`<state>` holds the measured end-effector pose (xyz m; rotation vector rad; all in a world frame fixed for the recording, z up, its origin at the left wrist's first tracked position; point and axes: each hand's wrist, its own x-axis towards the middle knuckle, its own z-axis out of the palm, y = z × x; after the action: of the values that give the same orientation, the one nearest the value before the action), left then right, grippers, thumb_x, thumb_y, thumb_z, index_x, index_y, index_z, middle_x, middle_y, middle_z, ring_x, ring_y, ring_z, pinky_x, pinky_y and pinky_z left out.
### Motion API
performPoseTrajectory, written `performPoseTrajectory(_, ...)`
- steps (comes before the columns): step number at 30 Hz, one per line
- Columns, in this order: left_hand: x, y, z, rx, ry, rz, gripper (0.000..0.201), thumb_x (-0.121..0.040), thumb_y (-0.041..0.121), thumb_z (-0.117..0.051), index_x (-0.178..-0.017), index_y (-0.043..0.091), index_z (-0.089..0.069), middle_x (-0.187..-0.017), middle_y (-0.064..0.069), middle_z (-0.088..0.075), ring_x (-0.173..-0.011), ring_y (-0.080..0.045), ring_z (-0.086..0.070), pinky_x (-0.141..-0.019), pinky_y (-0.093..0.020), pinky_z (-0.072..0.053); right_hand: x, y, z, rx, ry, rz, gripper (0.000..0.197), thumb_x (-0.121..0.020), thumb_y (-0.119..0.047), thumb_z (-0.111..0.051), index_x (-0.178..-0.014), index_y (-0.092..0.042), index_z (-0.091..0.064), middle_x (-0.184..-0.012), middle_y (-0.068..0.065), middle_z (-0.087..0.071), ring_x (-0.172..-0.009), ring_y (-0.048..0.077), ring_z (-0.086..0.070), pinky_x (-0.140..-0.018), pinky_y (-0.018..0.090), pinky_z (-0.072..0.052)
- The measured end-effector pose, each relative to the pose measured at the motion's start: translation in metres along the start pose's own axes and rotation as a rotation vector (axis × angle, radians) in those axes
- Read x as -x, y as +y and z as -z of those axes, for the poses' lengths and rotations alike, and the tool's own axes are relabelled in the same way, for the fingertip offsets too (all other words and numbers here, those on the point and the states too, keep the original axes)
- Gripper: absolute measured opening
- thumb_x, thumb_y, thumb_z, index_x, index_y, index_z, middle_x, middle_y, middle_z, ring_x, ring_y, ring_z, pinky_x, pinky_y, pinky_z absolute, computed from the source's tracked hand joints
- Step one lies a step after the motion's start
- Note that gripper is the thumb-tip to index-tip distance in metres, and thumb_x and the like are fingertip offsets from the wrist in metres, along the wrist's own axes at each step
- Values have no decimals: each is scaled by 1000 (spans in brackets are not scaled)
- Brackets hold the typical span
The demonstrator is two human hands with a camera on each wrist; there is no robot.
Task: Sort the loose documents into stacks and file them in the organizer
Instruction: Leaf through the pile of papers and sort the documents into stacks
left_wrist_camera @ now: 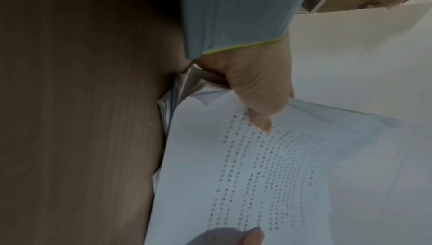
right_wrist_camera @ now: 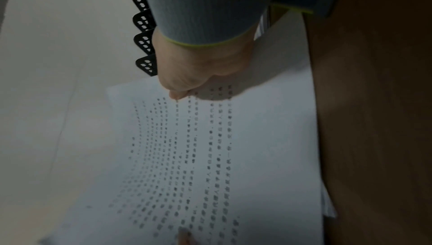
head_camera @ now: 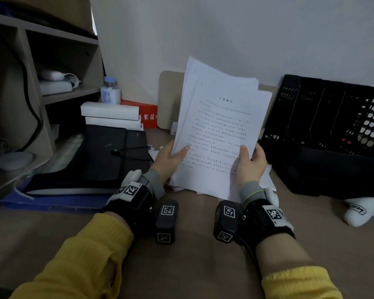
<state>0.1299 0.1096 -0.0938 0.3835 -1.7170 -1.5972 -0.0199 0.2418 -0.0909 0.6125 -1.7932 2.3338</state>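
Note:
A loose stack of white printed sheets [head_camera: 220, 130] stands tilted up from the wooden desk [head_camera: 192, 244], its lower edge near the surface. My left hand [head_camera: 171, 158] grips its left edge, thumb on the front page. My right hand [head_camera: 252, 162] grips the right edge the same way. In the left wrist view my left hand's thumb [left_wrist_camera: 259, 104] presses the printed page [left_wrist_camera: 268, 175]. The right wrist view shows my right hand [right_wrist_camera: 191, 71] pinching the same page [right_wrist_camera: 210, 156]. The black mesh organizer [head_camera: 324, 117] stands at the right against the wall, its slots facing me.
More white sheets [head_camera: 268, 180] lie on the desk under the stack. A black folder [head_camera: 99, 156] lies at the left, with white boxes [head_camera: 110, 115], a red box [head_camera: 147, 115] and a jar [head_camera: 110, 91] behind it. Wooden shelves [head_camera: 58, 61] stand far left. A white object [head_camera: 361, 210] lies at the right.

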Motion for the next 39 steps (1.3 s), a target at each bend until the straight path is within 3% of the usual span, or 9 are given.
performPoseTrajectory(3, 1, 3, -1, 20, 80, -85, 19, -96, 23, -56, -114, 24, -62, -108, 9, -68, -103, -9, -64, -87, -24, -55, 1, -9, -6, -5, -7, 129, 14, -96, -14, -48, -102, -13, -60, -82, -11, -58, -72, 2, -50, -70, 20, -43)
performPoseTrajectory(9, -2, 2, 1, 63, 172, -117, 33, -97, 21, -55, -128, 9, -58, -116, -1, -66, -106, -11, -63, -92, -26, -54, 8, -17, -16, 16, -12, 255, 19, -98, -14, -43, -95, -28, -56, -65, -10, -48, -57, 3, -39, -57, 17, -37)
performPoseTrajectory(14, -3, 1, 0, 70, 148, -91, 24, -95, 16, -58, -118, 13, -61, -108, -2, -68, -95, -10, -66, -86, -28, -57, 7, -10, -14, -7, -43, 216, 15, -99, -17, -44, -98, -26, -55, -79, -12, -56, -68, 5, -47, -67, 21, -42)
performPoseTrajectory(19, -2, 1, 1, 137, 156, -41, 30, -88, 15, -69, -117, 11, -63, -106, 2, -70, -96, -15, -68, -81, -31, -59, 7, -5, -15, -63, -152, 108, 15, -99, -21, -49, -113, -24, -53, -106, -18, -61, -101, -3, -57, -91, 17, -45)
performPoseTrajectory(23, -3, 2, 2, 181, 132, 44, 25, -83, 15, -73, -108, 16, -66, -100, 3, -72, -87, -10, -70, -73, -25, -59, 9, -5, -14, -74, -235, 42, 21, -98, -25, -51, -119, -25, -51, -110, -20, -59, -103, -6, -56, -87, 8, -44)
performPoseTrajectory(30, -9, -8, 5, 141, 99, 183, 41, -80, 4, -75, -119, 3, -63, -120, -12, -66, -102, -21, -66, -91, -31, -54, 10, -2, -12, -77, -272, -88, 25, -96, -27, -55, -119, -16, -59, -111, -6, -65, -109, 13, -61, -98, 30, -46)
performPoseTrajectory(32, -9, -10, 5, 119, 124, 204, 42, -79, 4, -76, -119, 2, -64, -120, -12, -66, -104, -25, -65, -91, -33, -52, 10, -2, -13, -60, -284, -82, 21, -96, -26, -56, -113, -16, -62, -107, -5, -66, -104, 12, -62, -95, 30, -48)
performPoseTrajectory(36, -9, -10, 4, 77, 158, 109, 40, -79, 4, -75, -117, 2, -64, -111, -2, -65, -89, -12, -65, -72, -16, -56, 13, -6, -14, -35, -256, 4, 15, -95, -23, -58, -88, -12, -66, -92, 5, -70, -83, 9, -58, -77, 26, -47)
performPoseTrajectory(39, -9, -10, 4, 90, 176, 101, 42, -78, 7, -77, -118, 3, -64, -114, -4, -67, -98, -17, -67, -86, -29, -55, 13, -10, -17, -52, -262, 38, 16, -94, -21, -59, -79, -23, -63, -83, -4, -65, -78, 7, -58, -72, 23, -49)
